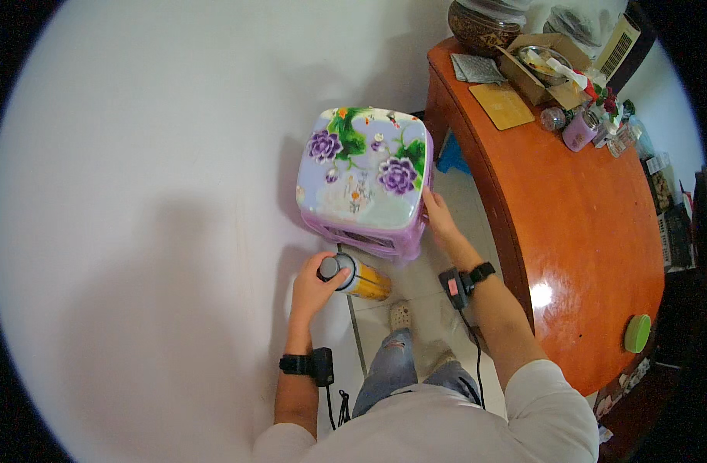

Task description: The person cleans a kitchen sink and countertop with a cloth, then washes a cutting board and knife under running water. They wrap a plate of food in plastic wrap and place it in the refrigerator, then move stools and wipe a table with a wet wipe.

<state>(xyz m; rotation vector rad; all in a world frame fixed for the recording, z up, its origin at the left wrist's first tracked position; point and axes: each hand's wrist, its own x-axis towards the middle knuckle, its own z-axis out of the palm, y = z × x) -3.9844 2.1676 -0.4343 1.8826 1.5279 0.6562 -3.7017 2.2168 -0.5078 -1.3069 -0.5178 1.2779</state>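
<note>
My left hand (315,289) grips the grey-capped top of a yellow spray can (368,282), which tilts in front of my legs. Ahead of it stands a lilac plastic stool (382,240) with a square top (353,168) printed with purple flowers and green leaves. My right hand (439,217) is at the right edge of this stool, its thumb side against the rim; part of the fingers is hidden behind the side. Both wrists wear black straps with small cabled devices.
On my right curves a glossy brown wooden desk (590,243). It carries an open cardboard box (527,72), a purple bottle (580,132), a yellow card (502,106) and a green round container (637,334). A white wall (156,144) rises at left. Something blue (453,156) sits beneath the desk.
</note>
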